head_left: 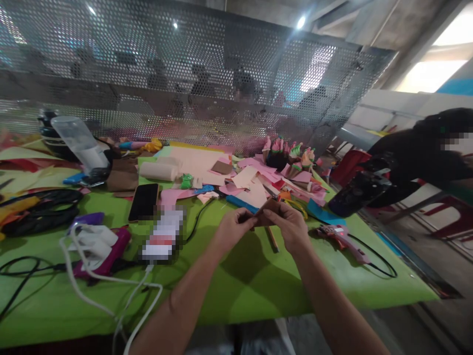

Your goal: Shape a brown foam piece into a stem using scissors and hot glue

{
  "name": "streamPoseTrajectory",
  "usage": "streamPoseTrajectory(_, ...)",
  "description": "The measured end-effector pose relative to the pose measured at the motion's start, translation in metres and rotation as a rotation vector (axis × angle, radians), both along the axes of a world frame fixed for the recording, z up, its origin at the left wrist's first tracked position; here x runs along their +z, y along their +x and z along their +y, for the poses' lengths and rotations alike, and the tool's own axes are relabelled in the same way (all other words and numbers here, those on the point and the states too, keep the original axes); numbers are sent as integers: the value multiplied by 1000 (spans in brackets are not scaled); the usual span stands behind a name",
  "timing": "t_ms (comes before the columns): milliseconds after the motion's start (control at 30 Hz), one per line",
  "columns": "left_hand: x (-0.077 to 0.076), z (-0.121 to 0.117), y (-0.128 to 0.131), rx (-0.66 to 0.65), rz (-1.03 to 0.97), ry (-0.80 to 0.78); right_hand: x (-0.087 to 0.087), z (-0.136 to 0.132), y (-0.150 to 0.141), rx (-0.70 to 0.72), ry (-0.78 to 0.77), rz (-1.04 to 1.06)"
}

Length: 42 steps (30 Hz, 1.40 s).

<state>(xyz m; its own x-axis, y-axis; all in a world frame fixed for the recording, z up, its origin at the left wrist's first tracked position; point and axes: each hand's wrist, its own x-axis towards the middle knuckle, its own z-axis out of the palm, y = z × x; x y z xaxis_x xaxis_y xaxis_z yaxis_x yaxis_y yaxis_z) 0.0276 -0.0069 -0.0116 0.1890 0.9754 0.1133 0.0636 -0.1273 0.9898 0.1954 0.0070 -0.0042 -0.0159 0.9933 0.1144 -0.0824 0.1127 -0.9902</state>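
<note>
A small brown sheet (269, 209), paper or felt, is held up over the green table (258, 291). My left hand (235, 226) pinches its left edge with fingers and thumb. On the other side, my right hand (291, 227) grips it, thumb on the near face. Under the sheet, a thin brown stick-like piece (272, 239) lies on the table. Just behind my left hand is a blue strip-like object (240, 203). To the right of my right hand rests a pink glue gun (343, 238) with a black cord.
Pink and cream paper scraps (247, 177) cover the table's back, near small pink-and-green crafted pieces (281, 154). On the left are a lit phone (164, 236), a dark phone (144, 202), a magenta power strip (120, 246) and cables. A dark bottle (354, 190) stands right, near a person (417, 153).
</note>
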Motion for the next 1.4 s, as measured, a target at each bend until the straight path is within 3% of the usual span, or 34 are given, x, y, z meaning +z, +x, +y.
streamPoseTrajectory(167, 3, 0, -3, 28, -14, -45, 2, 5, 5, -151, 50, 137)
streamPoseTrajectory(300, 5, -1, -5, 41, -61, -56, 3, 8, 8, -182, 74, 155)
streamPoseTrajectory(533, 6, -2, -2, 13, -44, -39, 4, 4, 4, -134, 47, 163)
streamPoseTrajectory(900, 3, -2, 2, -93, -10, -40, 0, 1, 0, -93, 59, -57)
streamPoseTrajectory(1233, 2, 1, 1, 66, -117, -171, 10, -2, 0, -9, 72, -6)
streamPoseTrajectory(1400, 5, 0, 0, 79, -138, -171, 6, -2, -1, 21, 59, -68)
